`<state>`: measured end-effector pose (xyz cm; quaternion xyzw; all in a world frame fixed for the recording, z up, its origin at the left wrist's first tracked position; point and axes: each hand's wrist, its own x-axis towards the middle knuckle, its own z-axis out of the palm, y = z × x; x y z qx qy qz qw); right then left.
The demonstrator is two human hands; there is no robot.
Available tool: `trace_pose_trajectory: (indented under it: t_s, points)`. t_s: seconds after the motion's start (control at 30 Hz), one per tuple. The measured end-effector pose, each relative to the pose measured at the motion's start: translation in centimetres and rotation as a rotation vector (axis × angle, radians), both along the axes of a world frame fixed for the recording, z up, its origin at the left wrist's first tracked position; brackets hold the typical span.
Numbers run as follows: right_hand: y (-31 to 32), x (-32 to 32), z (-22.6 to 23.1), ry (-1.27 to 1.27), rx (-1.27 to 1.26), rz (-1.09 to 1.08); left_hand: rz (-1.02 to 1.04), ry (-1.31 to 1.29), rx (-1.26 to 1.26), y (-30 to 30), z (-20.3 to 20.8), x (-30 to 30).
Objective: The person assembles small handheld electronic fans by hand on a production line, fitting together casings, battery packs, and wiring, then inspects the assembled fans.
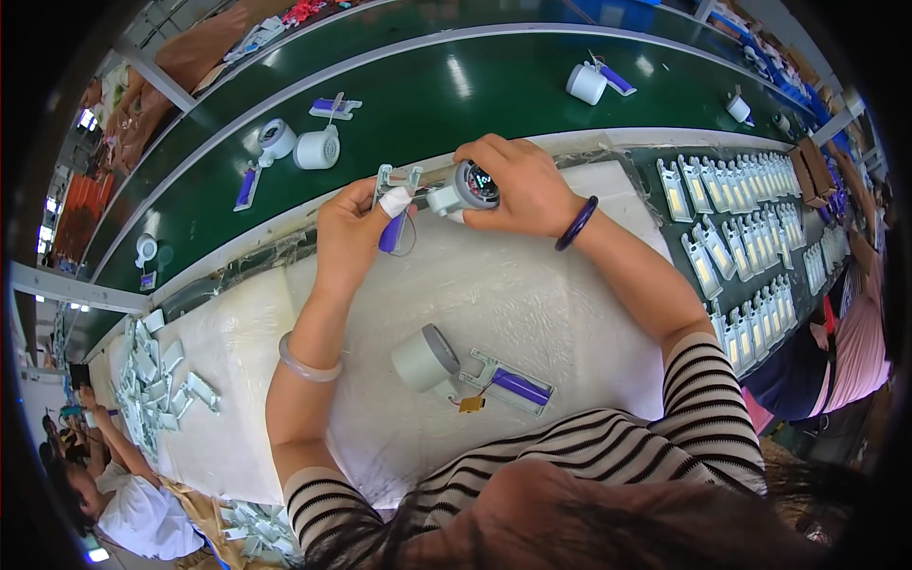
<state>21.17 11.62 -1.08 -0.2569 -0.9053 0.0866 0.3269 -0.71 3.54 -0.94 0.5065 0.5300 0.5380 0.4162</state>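
My left hand [353, 223] is closed on a pale plastic handle frame [399, 178] that carries a purple battery cell [392, 235]; a white wrap covers the thumb tip. A thin wire loops beside the cell. My right hand [528, 185] grips a round white device head [443, 199] whose dark display [482, 182] is lit. Head and frame are close together above the far edge of the covered table. Nearer me lie another white head [418, 359], a small yellow part [471, 405] and a pale frame with a purple cell [521, 385].
A green conveyor belt [427, 95] runs beyond the table, with several heads and purple cells on it. Loose pale plastic parts [152, 380] are heaped at left. Rows of pale frames [750, 247] stand at right. Co-workers sit on both sides.
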Motion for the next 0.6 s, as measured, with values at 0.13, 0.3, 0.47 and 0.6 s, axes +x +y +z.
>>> trace_pose_trajectory:
  t_s: [0.13, 0.3, 0.47, 0.6]
  points:
    - [0.2, 0.0, -0.1, 0.005, 0.003, 0.007, -0.008, -0.02, -0.015, 0.1, -0.3, -0.5]
    - [0.1, 0.1, 0.0, -0.002, -0.009, 0.008, -0.034, -0.015, 0.009, 0.0, -0.1, -0.1]
    - [0.4, 0.3, -0.1, -0.01, -0.006, 0.027, -0.017, 0.023, 0.006, 0.2, -0.6, 0.0]
    - [0.4, 0.2, -0.2, -0.016, -0.022, 0.015, -0.032, 0.077, 0.018, 0.5, -1.2, -0.6]
